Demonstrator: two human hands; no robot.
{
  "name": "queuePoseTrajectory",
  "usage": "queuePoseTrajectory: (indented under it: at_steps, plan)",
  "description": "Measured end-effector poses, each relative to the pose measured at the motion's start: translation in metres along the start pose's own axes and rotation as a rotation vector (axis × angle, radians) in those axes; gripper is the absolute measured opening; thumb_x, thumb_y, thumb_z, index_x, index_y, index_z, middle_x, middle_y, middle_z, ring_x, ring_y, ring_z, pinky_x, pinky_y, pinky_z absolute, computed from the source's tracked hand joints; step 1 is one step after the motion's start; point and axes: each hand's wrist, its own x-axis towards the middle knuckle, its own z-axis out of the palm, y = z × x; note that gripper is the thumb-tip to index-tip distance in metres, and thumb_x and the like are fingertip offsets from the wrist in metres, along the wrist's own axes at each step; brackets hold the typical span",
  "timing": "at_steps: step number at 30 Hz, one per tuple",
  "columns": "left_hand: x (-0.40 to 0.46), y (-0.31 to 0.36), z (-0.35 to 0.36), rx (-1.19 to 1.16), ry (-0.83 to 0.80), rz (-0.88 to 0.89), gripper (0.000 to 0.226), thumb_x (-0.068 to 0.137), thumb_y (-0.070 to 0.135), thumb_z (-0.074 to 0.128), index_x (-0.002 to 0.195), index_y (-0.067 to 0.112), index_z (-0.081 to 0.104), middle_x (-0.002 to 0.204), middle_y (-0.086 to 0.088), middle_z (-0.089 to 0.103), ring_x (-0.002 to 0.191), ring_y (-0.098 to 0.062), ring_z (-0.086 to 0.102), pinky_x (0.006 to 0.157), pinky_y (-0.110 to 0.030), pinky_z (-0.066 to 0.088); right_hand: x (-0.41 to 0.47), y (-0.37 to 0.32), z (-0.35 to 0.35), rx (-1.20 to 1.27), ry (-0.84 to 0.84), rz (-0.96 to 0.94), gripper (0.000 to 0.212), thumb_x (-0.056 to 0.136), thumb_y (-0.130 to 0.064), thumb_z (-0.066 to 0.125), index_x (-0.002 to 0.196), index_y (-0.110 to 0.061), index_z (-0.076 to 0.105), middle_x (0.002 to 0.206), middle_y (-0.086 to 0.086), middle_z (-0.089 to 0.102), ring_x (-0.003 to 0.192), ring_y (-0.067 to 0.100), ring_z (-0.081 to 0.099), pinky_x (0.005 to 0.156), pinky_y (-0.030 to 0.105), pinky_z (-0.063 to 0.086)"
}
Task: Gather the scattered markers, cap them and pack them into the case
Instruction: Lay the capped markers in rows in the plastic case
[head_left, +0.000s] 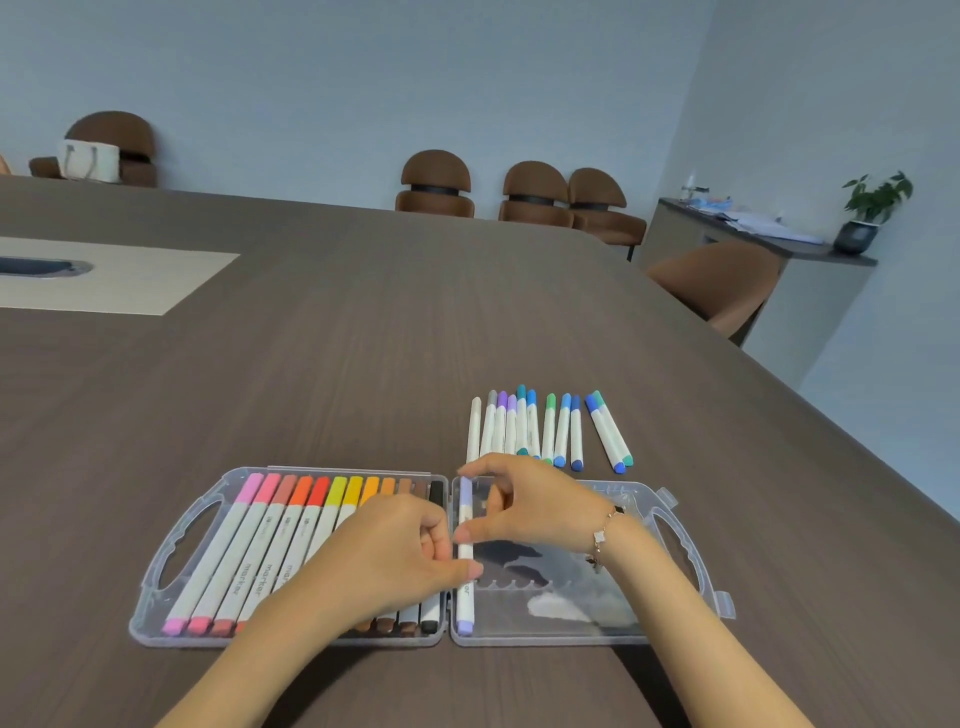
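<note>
A clear plastic marker case (670, 525) lies open flat on the table. Its left half holds a full row of capped markers (270, 535), running from pink through orange and yellow to brown and black. A lavender-capped marker (465, 597) lies in the leftmost slot of the right half. My right hand (530, 504) pinches this marker near its upper part with thumb and forefinger. My left hand (400, 556) touches its middle with thumb and fingertips. Behind the case, several capped loose markers (540, 426) in grey, purple, teal, green and blue lie side by side.
The dark wooden table (337, 374) stretches far back, with a light inset panel (114, 280) at the left. Brown chairs (435, 184) line the far side. The table's right edge runs diagonally close to the loose markers. A sideboard with a potted plant (872, 213) stands at the right.
</note>
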Motion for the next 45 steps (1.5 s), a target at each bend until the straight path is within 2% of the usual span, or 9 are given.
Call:
queuePoseTrajectory:
  at_steps: [15,18,21,25,29,34,38,40,45]
  plan:
    - [0.005,-0.002,-0.001,-0.046,-0.073,-0.03,0.032,0.068,0.045,0.079,0.06,0.022,0.057,0.053,0.009,0.048,0.052,-0.003,0.045,0.057,-0.019,0.042,-0.007,-0.004,-0.004,-0.189,-0.113,-0.056,0.07,0.082,-0.038,0.067,0.143,-0.022,0.035,0.071,-0.021,0.037,0.063,0.001,0.042,0.058,0.012,0.035]
    - [0.006,-0.001,-0.002,-0.058,-0.098,-0.041,0.033,0.069,0.044,0.078,0.06,0.022,0.055,0.054,0.01,0.047,0.053,-0.004,0.045,0.06,-0.022,0.044,-0.007,-0.004,-0.009,-0.169,-0.117,-0.043,0.057,0.083,-0.04,0.066,0.135,-0.026,0.046,0.068,-0.018,0.044,0.061,0.002,0.045,0.058,0.013,0.038]
    - [0.007,-0.003,-0.003,-0.063,-0.115,-0.044,0.035,0.069,0.045,0.079,0.059,0.023,0.054,0.052,0.01,0.047,0.053,-0.004,0.046,0.066,-0.023,0.046,0.011,0.013,-0.024,-0.028,0.207,0.025,0.022,0.089,-0.029,0.06,0.108,-0.019,0.066,0.068,-0.009,0.058,0.058,0.004,0.05,0.059,0.014,0.044]
    - [0.007,-0.003,-0.003,-0.076,-0.119,-0.031,0.037,0.069,0.044,0.079,0.056,0.024,0.051,0.049,0.009,0.045,0.051,-0.004,0.044,0.069,-0.02,0.041,0.049,0.032,-0.04,-0.056,0.482,0.182,0.019,0.094,-0.017,0.049,0.108,-0.011,0.059,0.087,0.002,0.058,0.062,0.006,0.05,0.047,0.004,0.038]
    - [0.007,-0.005,-0.003,-0.079,-0.099,-0.03,0.037,0.066,0.047,0.08,0.055,0.025,0.052,0.046,0.01,0.047,0.051,-0.003,0.047,0.075,-0.02,0.042,0.087,0.034,-0.038,-0.212,0.41,0.259,0.02,0.09,-0.016,0.052,0.105,-0.004,0.057,0.101,0.012,0.059,0.087,0.021,0.056,0.071,0.024,0.044]
    - [0.005,-0.004,-0.004,-0.074,-0.095,-0.02,0.035,0.068,0.046,0.079,0.057,0.025,0.053,0.051,0.009,0.05,0.056,-0.004,0.051,0.083,-0.023,0.048,0.107,0.03,-0.042,-0.273,0.362,0.347,0.014,0.091,-0.019,0.051,0.098,-0.007,0.049,0.068,0.001,0.039,0.074,0.018,0.048,0.066,0.025,0.04]
    - [0.005,-0.003,-0.004,-0.061,-0.089,-0.009,0.034,0.069,0.046,0.078,0.059,0.024,0.055,0.052,0.01,0.049,0.052,-0.002,0.047,0.068,-0.021,0.049,0.106,0.026,-0.047,-0.357,0.31,0.4,0.032,0.094,-0.018,0.05,0.122,-0.002,0.043,0.091,0.009,0.051,0.081,0.019,0.048,0.063,0.023,0.041]
    - [0.005,-0.003,-0.003,-0.061,-0.09,-0.007,0.033,0.069,0.047,0.077,0.061,0.023,0.056,0.051,0.01,0.048,0.048,-0.001,0.045,0.058,-0.018,0.044,0.106,0.026,-0.047,-0.397,0.304,0.391,0.038,0.093,-0.019,0.052,0.126,-0.005,0.04,0.107,0.013,0.056,0.083,0.019,0.049,0.076,0.026,0.047]
    - [0.004,-0.005,-0.003,-0.066,-0.08,0.013,0.033,0.069,0.047,0.077,0.058,0.024,0.055,0.053,0.01,0.05,0.052,-0.001,0.046,0.068,-0.021,0.049,0.1,0.025,-0.053,-0.343,0.321,0.324,0.031,0.09,-0.022,0.056,0.116,-0.007,0.049,0.103,0.012,0.057,0.083,0.019,0.05,0.078,0.029,0.046]
